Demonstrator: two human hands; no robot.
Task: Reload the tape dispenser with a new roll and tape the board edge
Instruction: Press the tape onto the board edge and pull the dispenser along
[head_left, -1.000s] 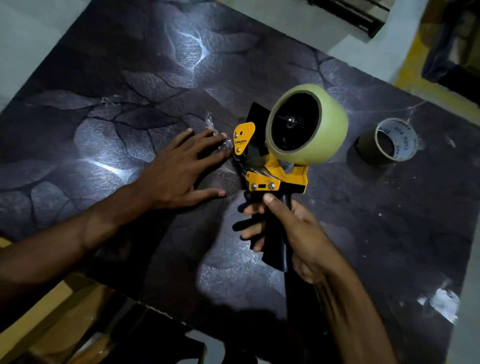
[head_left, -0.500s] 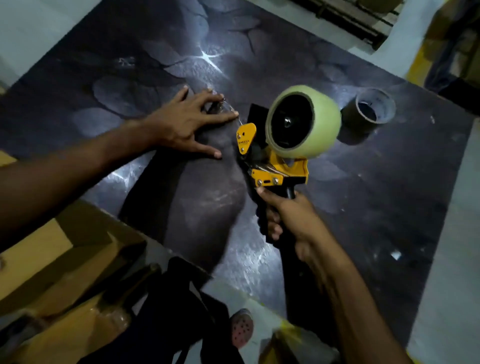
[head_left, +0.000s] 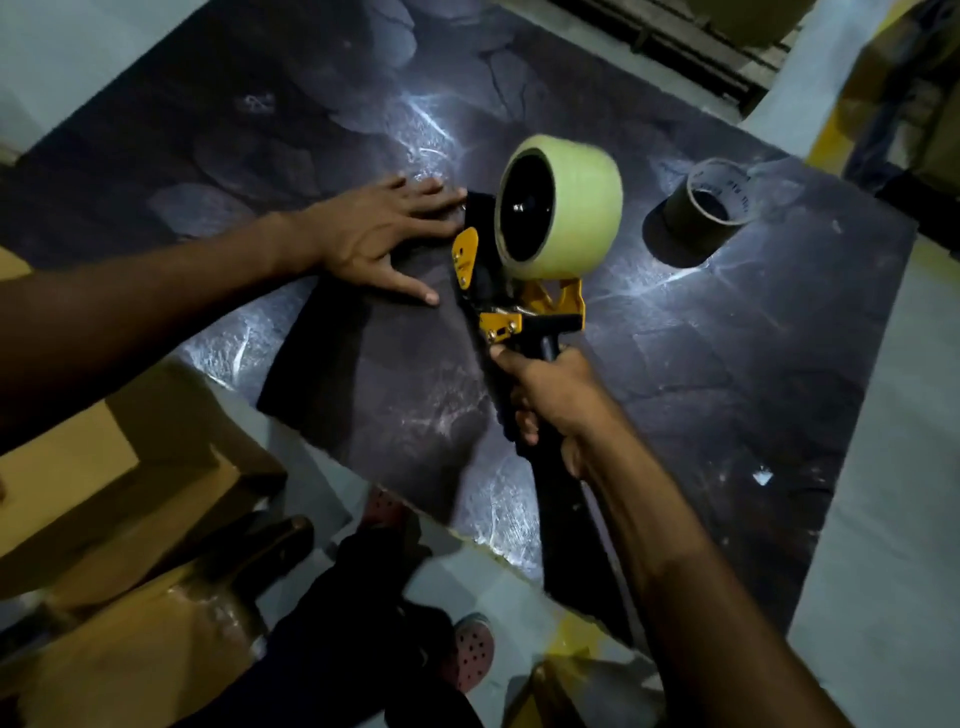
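The dispenser (head_left: 511, 291), carrying a full roll (head_left: 563, 205), stands nose-down on the board (head_left: 701, 374), well in from its edge. The right hand (head_left: 550, 400) is wrapped tight around the handle; the left hand (head_left: 382, 236) lies open and flat just beside the nose, holding nothing. If the tape end lifts, it could wrinkle or snag those fingers. A spent core (head_left: 714, 205) sits well apart.
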